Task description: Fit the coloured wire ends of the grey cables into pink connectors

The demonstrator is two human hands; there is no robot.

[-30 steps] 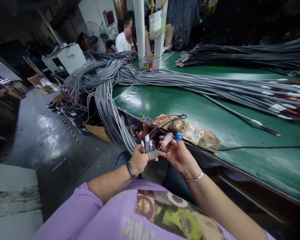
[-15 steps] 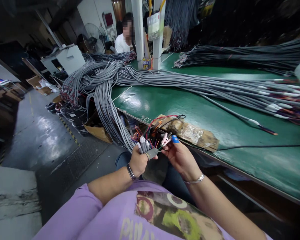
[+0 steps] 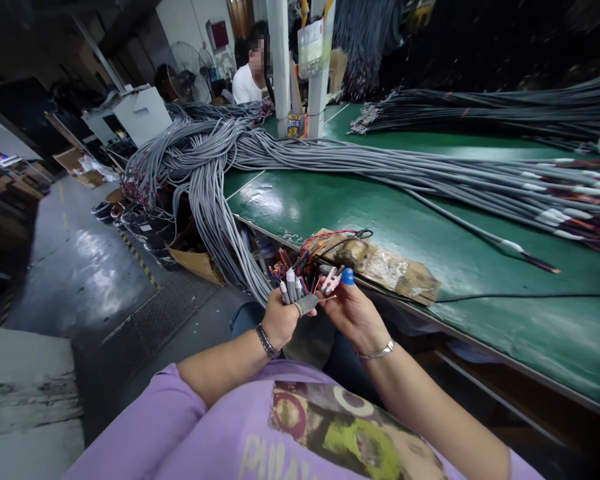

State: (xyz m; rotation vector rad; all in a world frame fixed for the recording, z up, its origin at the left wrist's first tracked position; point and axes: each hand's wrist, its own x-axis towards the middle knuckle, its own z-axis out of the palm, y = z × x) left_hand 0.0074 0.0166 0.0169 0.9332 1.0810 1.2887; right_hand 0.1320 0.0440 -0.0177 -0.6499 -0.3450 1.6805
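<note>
My left hand [image 3: 280, 321] wraps round a bunch of grey cables [image 3: 291, 283]. Their pale tips and stripped, coloured wires [image 3: 311, 285] stick up above the fist. Grey tape or a sleeve covers my left thumb. Just right of it, my right hand [image 3: 351, 312] is closed, a blue finger cot on its thumb. Its fingers pinch a small pale pink clip [image 3: 331, 281] beside the wire ends. A thin wire shows between the hands; its far end is hidden by the fingers.
On the green bench [image 3: 325, 203] lies a long grey cable bundle [image 3: 380, 163]. A taped cardboard strip [image 3: 387, 267] sits at its front edge. Black cables [image 3: 480, 107] lie at the back. A person in a white shirt [image 3: 247, 83] is behind the post [image 3: 280, 73].
My right hand has shifted slightly left, closer to my left hand, and the clip looks more closed up. The left hand still grips the cables.
</note>
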